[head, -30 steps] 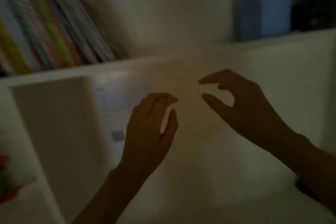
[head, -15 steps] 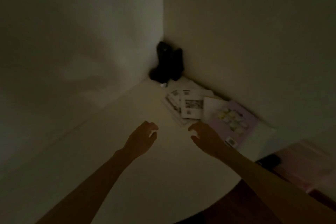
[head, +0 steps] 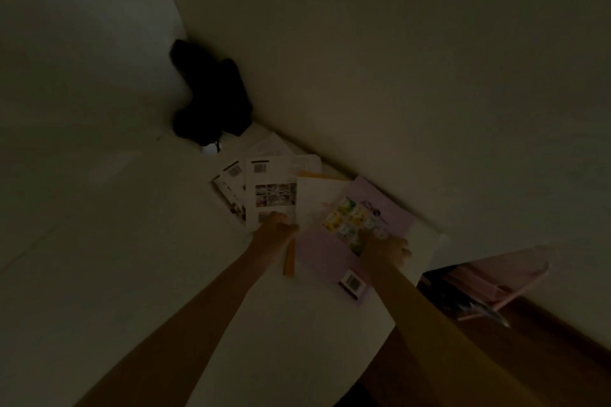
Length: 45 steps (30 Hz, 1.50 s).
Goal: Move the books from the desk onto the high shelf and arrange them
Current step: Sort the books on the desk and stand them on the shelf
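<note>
Left hand (head: 276,229) on white book (head: 269,193), right hand (head: 385,246) on lilac book (head: 330,251), grips seemingly curled.

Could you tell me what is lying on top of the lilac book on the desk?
A white booklet overlaps the lilac book at its far-left corner, and the right hand rests on its cover picture. What the hand and booklet cover cannot be seen in this dim light.

The books (head: 297,201) are spread overlapping on the worktop (head: 165,274), against the rear wall. A dark object (head: 211,96) is placed in the corner, behind and left of them. A rack (head: 496,284) is located beyond the worktop's right edge.
</note>
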{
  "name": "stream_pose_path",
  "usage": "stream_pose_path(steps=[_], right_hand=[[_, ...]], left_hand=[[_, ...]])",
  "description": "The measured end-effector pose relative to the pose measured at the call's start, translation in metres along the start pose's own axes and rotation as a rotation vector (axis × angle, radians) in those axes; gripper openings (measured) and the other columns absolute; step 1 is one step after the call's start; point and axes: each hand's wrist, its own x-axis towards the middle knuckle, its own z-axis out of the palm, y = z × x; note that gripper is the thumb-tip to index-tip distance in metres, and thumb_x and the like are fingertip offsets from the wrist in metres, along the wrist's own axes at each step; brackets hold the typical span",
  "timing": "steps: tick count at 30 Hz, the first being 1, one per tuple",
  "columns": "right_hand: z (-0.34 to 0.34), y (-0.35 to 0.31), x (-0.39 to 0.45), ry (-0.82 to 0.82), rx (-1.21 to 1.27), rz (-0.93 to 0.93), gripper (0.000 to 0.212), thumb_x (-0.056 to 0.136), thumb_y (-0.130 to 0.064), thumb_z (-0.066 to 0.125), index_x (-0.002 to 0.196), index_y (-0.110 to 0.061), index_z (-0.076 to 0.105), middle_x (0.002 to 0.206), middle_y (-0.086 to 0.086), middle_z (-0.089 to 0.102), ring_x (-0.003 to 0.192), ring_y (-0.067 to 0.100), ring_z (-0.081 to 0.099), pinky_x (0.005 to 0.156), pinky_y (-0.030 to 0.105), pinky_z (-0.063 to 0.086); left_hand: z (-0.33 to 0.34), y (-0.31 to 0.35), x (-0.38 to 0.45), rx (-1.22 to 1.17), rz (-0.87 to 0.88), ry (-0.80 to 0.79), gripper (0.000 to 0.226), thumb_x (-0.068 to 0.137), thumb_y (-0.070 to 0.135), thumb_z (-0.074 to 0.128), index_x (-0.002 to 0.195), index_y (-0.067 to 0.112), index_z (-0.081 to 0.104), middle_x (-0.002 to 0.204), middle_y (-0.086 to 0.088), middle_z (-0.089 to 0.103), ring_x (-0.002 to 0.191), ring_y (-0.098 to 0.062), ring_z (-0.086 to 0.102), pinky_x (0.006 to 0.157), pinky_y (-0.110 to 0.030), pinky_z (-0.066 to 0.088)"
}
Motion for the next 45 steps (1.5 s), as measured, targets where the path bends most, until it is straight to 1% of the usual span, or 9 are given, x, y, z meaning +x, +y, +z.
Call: stream_pose_path(steps=[4,8,11,16,24,29,32,36,45], right_hand=[[0.012,0.002,-0.004,-0.078,-0.015,-0.205,0.076,0.079,-0.032,0.072,0.138,-0.019,0.027,0.126,0.018,0.035,0.108,0.042,0.046,0.086,0.046,0.047],[0.027,-0.004,-0.02,-0.201,-0.24,-0.34,0.089,0.077,-0.041,0.072,0.145,-0.035,0.016,0.128,0.014,0.032,0.112,0.036,0.04,0.091,0.041,0.037],[0.031,-0.003,-0.023,-0.265,-0.073,-0.217,0.107,0.067,-0.042,0.08,0.146,-0.026,0.01,0.135,0.016,0.029,0.12,0.039,0.039,0.099,0.049,0.039],[0.028,-0.007,-0.027,-0.449,0.386,0.029,0.061,0.074,-0.027,0.079,0.118,0.003,0.05,0.114,0.023,0.06,0.088,0.033,0.063,0.068,0.045,0.057],[0.033,-0.016,-0.066,-0.733,0.333,-0.305,0.047,0.083,-0.011,0.07,0.116,-0.014,0.037,0.103,0.007,0.059,0.085,0.022,0.065,0.063,0.037,0.059],[0.039,-0.018,-0.091,-0.848,0.246,-0.765,0.039,0.088,-0.007,0.064,0.12,-0.02,0.046,0.115,0.015,0.059,0.106,0.025,0.061,0.086,0.041,0.052],[0.044,-0.017,-0.095,-0.866,0.21,-0.817,0.041,0.088,-0.006,0.063,0.114,-0.029,0.042,0.107,0.018,0.057,0.1,0.03,0.06,0.086,0.043,0.052],[0.049,-0.017,-0.099,-0.915,0.193,-0.843,0.045,0.087,0.007,0.058,0.115,-0.024,0.039,0.106,0.003,0.057,0.093,0.006,0.062,0.078,0.023,0.053],[0.059,-0.013,-0.112,-0.804,-0.028,-0.885,0.041,0.085,-0.016,0.068,0.111,-0.036,0.043,0.106,-0.004,0.062,0.089,0.012,0.066,0.07,0.027,0.057]], left_hand=[[0.013,0.009,0.013,-0.191,-0.106,-0.022,0.029,0.09,0.026,0.061,0.07,0.006,0.054,0.062,-0.006,0.057,0.051,-0.006,0.059,0.044,-0.014,0.043],[0.013,-0.001,0.021,-0.276,-0.064,-0.023,0.049,0.077,0.03,0.075,0.118,0.013,0.058,0.111,-0.005,0.064,0.093,-0.02,0.063,0.07,-0.026,0.051],[0.007,-0.001,0.019,-0.321,-0.042,0.01,0.048,0.076,0.021,0.077,0.12,0.011,0.059,0.11,-0.006,0.063,0.088,-0.019,0.062,0.062,-0.022,0.051],[-0.011,-0.004,0.009,-0.431,-0.001,-0.018,0.035,0.078,0.015,0.073,0.112,0.013,0.062,0.105,-0.005,0.064,0.097,-0.021,0.061,0.073,-0.025,0.047],[-0.059,-0.05,-0.031,-0.482,0.17,0.07,0.051,0.064,0.032,0.084,0.109,0.025,0.062,0.104,0.003,0.07,0.094,-0.017,0.067,0.074,-0.035,0.056],[-0.088,-0.066,-0.054,-0.486,0.329,0.191,0.037,0.07,0.003,0.077,0.093,0.029,0.067,0.089,0.016,0.072,0.087,-0.003,0.067,0.071,-0.018,0.053],[-0.094,-0.069,-0.057,-0.501,0.38,0.23,0.034,0.073,0.01,0.076,0.097,0.032,0.068,0.099,0.009,0.072,0.095,-0.008,0.066,0.081,-0.027,0.055],[-0.095,-0.073,-0.06,-0.508,0.37,0.17,0.064,0.059,0.031,0.081,0.118,0.022,0.057,0.112,-0.002,0.068,0.102,-0.017,0.065,0.078,-0.034,0.056],[-0.084,-0.075,-0.07,-0.455,0.242,0.374,0.06,0.08,0.004,0.07,0.131,0.008,0.039,0.112,-0.004,0.063,0.101,-0.027,0.064,0.058,-0.022,0.052]])
